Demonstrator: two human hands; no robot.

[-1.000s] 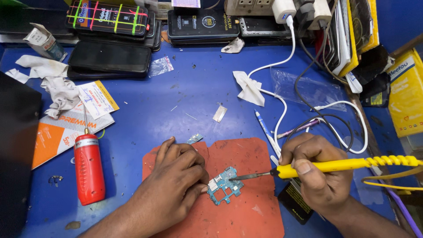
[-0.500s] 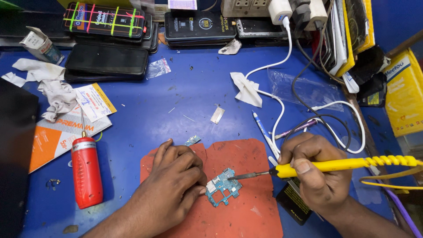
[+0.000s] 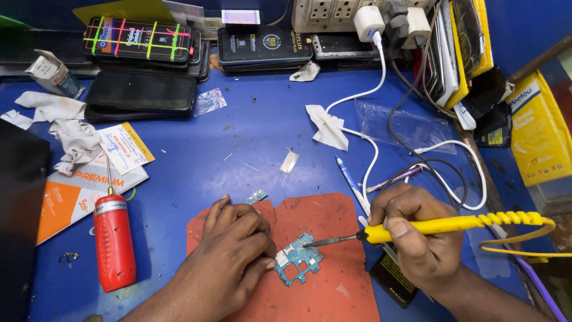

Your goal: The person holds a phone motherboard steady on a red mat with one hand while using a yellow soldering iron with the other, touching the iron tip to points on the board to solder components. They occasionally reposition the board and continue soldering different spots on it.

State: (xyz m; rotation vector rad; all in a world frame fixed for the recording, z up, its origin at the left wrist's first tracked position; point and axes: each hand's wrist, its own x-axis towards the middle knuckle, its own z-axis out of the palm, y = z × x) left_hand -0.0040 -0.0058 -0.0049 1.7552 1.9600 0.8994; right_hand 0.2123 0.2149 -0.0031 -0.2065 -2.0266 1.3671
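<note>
A small blue-green circuit board (image 3: 299,259) lies on a red work mat (image 3: 333,286) on the blue table. My left hand (image 3: 233,256) rests on the mat with its fingertips pressed on the board's left edge. My right hand (image 3: 420,238) grips a yellow-handled soldering iron (image 3: 429,226); its dark metal tip touches the board's upper right edge. The iron's yellow coiled cord (image 3: 524,229) runs off to the right.
A red bottle with a needle nozzle (image 3: 114,241) lies left of the mat. Phones (image 3: 140,95), crumpled cloth (image 3: 74,140) and paper packets (image 3: 71,191) fill the back left. White and black cables (image 3: 381,143) lead to a power strip (image 3: 333,12). A small board piece (image 3: 257,195) lies above the mat.
The view has shifted slightly. Both hands stay in place, with the iron tip kept at the board's edge.
</note>
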